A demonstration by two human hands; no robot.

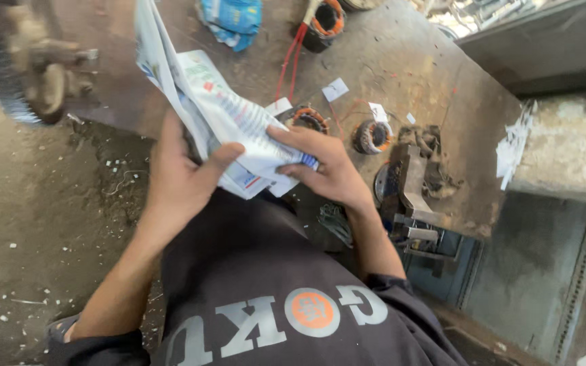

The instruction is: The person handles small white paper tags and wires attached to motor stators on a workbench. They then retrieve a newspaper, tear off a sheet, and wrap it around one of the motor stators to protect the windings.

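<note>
Both my hands hold a folded sheet of printed newspaper [218,112] over the edge of a dirty metal workbench [408,61]. My left hand [181,176] grips its lower left part, thumb pressed on top. My right hand [323,166] pinches the lower right corner with fingers spread over the paper. The sheet rises up and to the left, away from me. My dark shirt fills the bottom of the view.
Two wound copper coils [373,135] with red wires and white tags lie on the bench beyond the paper. Another coil [325,20] and a blue crumpled wrapper [232,20] sit farther back. A bench vise [415,176] stands at right. Dirt floor with white scraps lies at left.
</note>
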